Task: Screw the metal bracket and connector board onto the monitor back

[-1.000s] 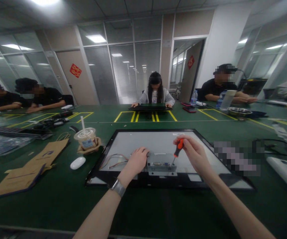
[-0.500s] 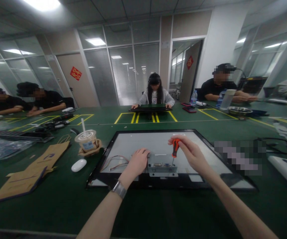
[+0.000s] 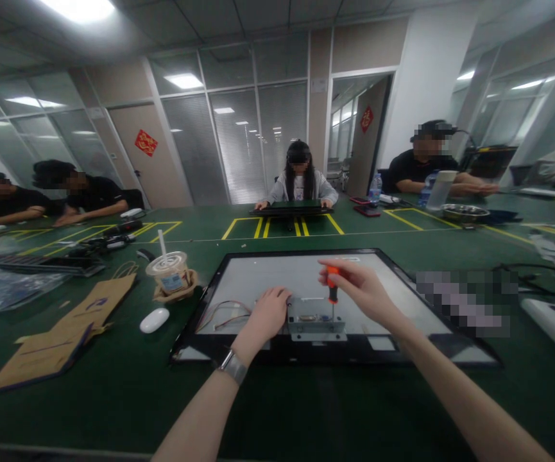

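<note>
The right hand [image 3: 361,292] was closed around a small screwdriver [image 3: 332,282], thumb and fingertips pinching its orange handle near the top. The thin shaft ran nearly straight down to the metal bracket [image 3: 316,326]. The wrist was raised and bent a little, with the forearm coming in low from the right across the table [image 3: 113,398].

The screwdriver looked light and stiff. Its short ribbed handle suits a fingertip grip high up, as it was held, but the fine tip would likely slip off a screw head if tilted.

The left hand [image 3: 270,314] lay palm down with its fingers curled at the bracket's left edge. The back of the hand hid whether it pinched anything. A wristwatch [image 3: 233,367] sat on that wrist.

The bracket rested on the pale back of a display panel [image 3: 267,276], which lay flat directly in front of the person. The panel looked broad, thin and probably fragile, better pressed gently than gripped hard.

Loose coloured wires [image 3: 224,314] trailed to the left of the hand and looked soft and easy to snag. A white mouse [image 3: 154,319] and a lidded cup [image 3: 169,273] stood well to the left.
</note>
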`<action>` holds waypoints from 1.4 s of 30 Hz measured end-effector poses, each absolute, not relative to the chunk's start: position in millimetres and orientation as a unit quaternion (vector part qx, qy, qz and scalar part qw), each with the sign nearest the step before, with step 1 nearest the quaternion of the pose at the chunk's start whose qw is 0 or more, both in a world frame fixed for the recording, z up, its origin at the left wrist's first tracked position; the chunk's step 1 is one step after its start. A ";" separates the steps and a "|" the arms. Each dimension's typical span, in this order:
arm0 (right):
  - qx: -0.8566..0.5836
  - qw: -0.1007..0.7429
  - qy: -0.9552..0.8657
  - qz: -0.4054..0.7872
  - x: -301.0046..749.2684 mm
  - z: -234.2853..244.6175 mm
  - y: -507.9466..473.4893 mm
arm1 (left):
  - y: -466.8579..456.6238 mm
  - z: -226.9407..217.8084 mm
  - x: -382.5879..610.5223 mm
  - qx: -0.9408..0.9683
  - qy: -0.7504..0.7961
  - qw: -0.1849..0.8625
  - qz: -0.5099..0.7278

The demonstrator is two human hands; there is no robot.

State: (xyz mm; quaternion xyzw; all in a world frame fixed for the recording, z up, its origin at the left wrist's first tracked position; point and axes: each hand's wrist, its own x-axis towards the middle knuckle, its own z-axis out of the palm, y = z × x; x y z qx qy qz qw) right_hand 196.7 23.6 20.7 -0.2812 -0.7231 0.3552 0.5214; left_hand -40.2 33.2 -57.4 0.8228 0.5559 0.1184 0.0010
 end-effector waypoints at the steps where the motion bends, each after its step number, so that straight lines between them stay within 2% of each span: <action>1: -0.268 0.517 -0.710 0.396 200.0 19.6 23.7 | 33.4 -57.9 -40.5 0.824 0.554 -0.001 0.119; 6: -0.229 0.510 -0.666 0.494 209.9 17.8 26.3 | 34.5 -59.8 -41.4 0.824 0.554 0.000 0.122; 13: -0.286 0.552 -0.679 0.390 211.4 14.7 26.9 | 34.7 -59.3 -41.3 0.824 0.555 0.004 0.115; 28: -0.292 0.523 -0.713 0.363 213.7 16.9 22.7 | 32.9 -57.5 -40.5 0.822 0.558 0.004 0.115; 39: -0.316 0.575 -0.745 0.121 199.0 20.4 11.1 | 33.2 -58.7 -41.3 0.823 0.555 0.011 0.121; 42: -0.308 0.583 -0.745 0.097 196.1 21.2 7.2 | 32.5 -58.2 -41.3 0.823 0.555 0.010 0.122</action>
